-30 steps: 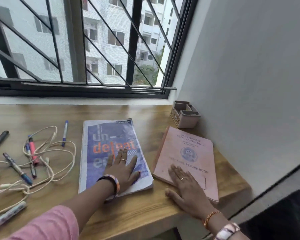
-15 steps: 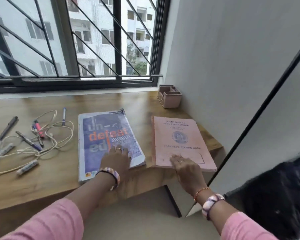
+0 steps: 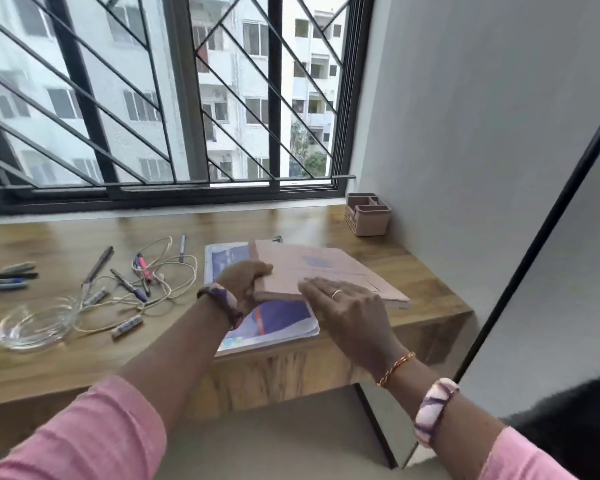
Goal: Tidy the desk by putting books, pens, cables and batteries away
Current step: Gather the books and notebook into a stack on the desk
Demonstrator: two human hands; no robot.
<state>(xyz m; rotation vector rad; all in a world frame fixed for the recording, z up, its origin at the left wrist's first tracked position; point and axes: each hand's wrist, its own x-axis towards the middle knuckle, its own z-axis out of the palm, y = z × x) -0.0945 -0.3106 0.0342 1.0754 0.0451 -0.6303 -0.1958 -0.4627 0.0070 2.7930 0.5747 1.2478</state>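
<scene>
CHANGE: pink book (image 3: 329,271) moved onto blue book (image 3: 278,317) | left hand (image 3: 245,289) fingers grip its edge | right hand (image 3: 340,299) fingers flat on it | we judge stacking underway

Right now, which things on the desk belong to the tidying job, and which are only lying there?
Part of the job:
- pink book, gripped by left hand, right hand on it
- blue book
- pens
- cable
- battery
- pink organizer, probably for pens

Just lying there:
- glass bowl
</scene>
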